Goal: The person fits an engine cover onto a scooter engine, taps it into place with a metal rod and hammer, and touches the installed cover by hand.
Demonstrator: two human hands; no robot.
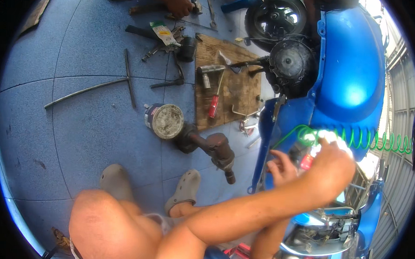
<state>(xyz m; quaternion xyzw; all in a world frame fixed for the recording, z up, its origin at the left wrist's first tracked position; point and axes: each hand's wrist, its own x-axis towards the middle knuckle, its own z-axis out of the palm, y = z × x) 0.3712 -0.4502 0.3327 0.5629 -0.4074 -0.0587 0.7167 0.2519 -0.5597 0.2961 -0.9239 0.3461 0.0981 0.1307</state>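
My left arm reaches across over the right one to a blue scooter body panel (309,105). My left hand (332,166) is closed, its fingers bent down at a bright, glaring patch; what they grip is washed out. A small red piece (306,161) shows beside it. My right hand (283,169) is below and left of it, fingers apart, partly behind my left forearm, with nothing visible in it. A green coiled air hose (374,141) stretches from this spot toward the right. The scooter's exposed front assembly (322,231) lies under my arms.
On the blue tiled floor are an impact wrench (220,153), a round tin (167,121) and a T-handle wrench (129,79). A wooden board (241,92) bears a red-handled screwdriver (214,106) and sockets. Another person's hand (179,4) grips a tool near the scooter wheel (276,15).
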